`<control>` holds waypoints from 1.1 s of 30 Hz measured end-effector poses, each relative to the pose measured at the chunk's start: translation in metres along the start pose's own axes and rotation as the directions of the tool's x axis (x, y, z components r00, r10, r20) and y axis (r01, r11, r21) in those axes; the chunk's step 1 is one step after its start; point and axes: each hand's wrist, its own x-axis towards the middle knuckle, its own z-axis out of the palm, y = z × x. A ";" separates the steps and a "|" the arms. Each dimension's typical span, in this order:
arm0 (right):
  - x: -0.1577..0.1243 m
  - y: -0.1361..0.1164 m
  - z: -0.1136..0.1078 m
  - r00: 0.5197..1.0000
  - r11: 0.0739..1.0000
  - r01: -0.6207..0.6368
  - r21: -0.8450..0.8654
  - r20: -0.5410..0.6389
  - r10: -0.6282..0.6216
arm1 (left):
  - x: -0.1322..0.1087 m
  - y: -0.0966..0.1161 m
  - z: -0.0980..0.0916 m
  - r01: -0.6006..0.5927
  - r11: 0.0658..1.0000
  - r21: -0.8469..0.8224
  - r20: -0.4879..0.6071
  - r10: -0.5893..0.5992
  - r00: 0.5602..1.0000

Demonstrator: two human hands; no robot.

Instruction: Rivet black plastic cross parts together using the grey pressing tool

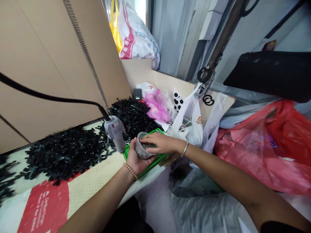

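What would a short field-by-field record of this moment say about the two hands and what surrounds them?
Left hand: palm up, holding a clear plastic cup
Right hand: fingers over the cup's rim, reaching into small shiny grey pieces
Under the hands: bright green plastic tray
Left side: heaps of black plastic parts, grey power tool hanging on a black cable
Right side: large red plastic bag
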 end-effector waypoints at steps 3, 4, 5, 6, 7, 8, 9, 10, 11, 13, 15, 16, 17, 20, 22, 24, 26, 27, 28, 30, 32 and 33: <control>0.003 0.006 0.000 0.998 0.998 -0.053 0.035 0.035 0.052 | 0.002 -0.001 0.001 0.008 1.000 -0.016 0.004 -0.008 1.000; 0.004 0.008 0.000 0.997 0.997 -0.057 0.054 0.052 0.054 | 0.003 -0.002 0.002 0.012 1.000 -0.020 0.013 -0.012 1.000; 0.005 0.009 0.000 0.997 0.996 -0.057 0.071 0.064 0.053 | 0.003 -0.002 0.003 0.019 1.000 -0.023 0.020 -0.019 1.000; 0.006 0.010 0.000 0.996 0.995 -0.058 0.086 0.070 0.052 | 0.003 -0.003 0.003 0.026 0.999 -0.026 0.021 -0.025 0.999; 0.007 0.010 0.000 0.996 0.993 -0.059 0.101 0.071 0.052 | 0.003 -0.004 0.004 0.030 0.999 -0.029 0.018 -0.029 0.999; 0.009 0.010 0.001 0.996 0.991 -0.065 0.118 0.070 0.057 | 0.004 -0.005 0.004 0.030 0.999 -0.031 0.013 -0.029 0.999; 0.010 0.011 0.001 0.995 0.986 -0.081 0.146 0.070 0.072 | 0.004 -0.006 0.004 0.027 0.999 -0.032 0.006 -0.027 1.000; 0.012 0.011 0.003 0.993 0.977 -0.105 0.186 0.073 0.093 | 0.005 -0.007 0.004 0.022 0.999 -0.031 -0.001 -0.022 1.000; 0.013 0.012 0.004 0.990 0.964 -0.132 0.230 0.082 0.116 | 0.006 -0.008 0.004 0.017 0.999 -0.028 -0.004 -0.017 1.000; 0.015 0.015 0.006 0.981 0.934 -0.186 0.305 0.109 0.159 | 0.008 -0.009 0.004 0.014 1.000 -0.016 -0.012 -0.014 1.000; 0.018 0.020 0.007 0.971 0.911 -0.230 0.343 0.141 0.192 | 0.009 -0.010 0.006 0.016 1.000 -0.008 -0.027 -0.016 1.000; 0.020 0.023 0.006 0.966 0.903 -0.248 0.352 0.160 0.203 | 0.009 -0.011 0.007 0.016 1.000 -0.006 -0.034 -0.016 0.999; 0.021 0.026 0.004 0.959 0.892 -0.270 0.362 0.183 0.216 | 0.009 -0.011 0.008 0.015 1.000 -0.005 -0.041 -0.016 0.999; 0.024 0.033 -0.006 0.926 0.849 -0.353 0.393 0.279 0.256 | 0.008 -0.011 0.011 0.013 1.000 -0.002 -0.043 -0.013 0.999; 0.024 0.037 -0.014 0.902 0.819 -0.402 0.410 0.333 0.276 | 0.007 -0.010 0.012 0.005 1.000 -0.004 -0.044 -0.005 0.999; 0.021 0.040 -0.022 0.885 0.799 -0.438 0.412 0.353 0.303 | 0.007 -0.009 0.012 -0.005 1.000 -0.010 -0.047 0.004 0.999; 0.018 0.046 -0.027 0.872 0.794 -0.469 0.387 0.344 0.347 | 0.006 -0.008 0.011 -0.008 1.000 -0.013 -0.054 0.007 0.999; 0.016 0.049 -0.027 0.864 0.796 -0.485 0.362 0.336 0.374 | 0.005 -0.007 0.010 -0.004 1.000 -0.014 -0.056 0.004 0.998; 0.015 0.053 -0.027 0.855 0.800 -0.503 0.328 0.327 0.403 | 0.005 -0.007 0.009 -0.001 1.000 -0.014 -0.060 0.000 0.998; 0.014 0.062 -0.023 0.837 0.812 -0.531 0.241 0.301 0.457 | 0.003 -0.008 0.009 0.001 1.000 -0.012 -0.072 -0.002 0.997; 0.014 0.067 -0.021 0.831 0.831 -0.538 0.142 0.259 0.493 | 0.002 -0.009 0.009 0.001 1.000 -0.008 -0.091 -0.002 0.996; 0.014 0.067 -0.021 0.834 0.841 -0.533 0.097 0.229 0.502 | 0.002 -0.009 0.010 0.001 1.000 -0.007 -0.097 -0.002 0.995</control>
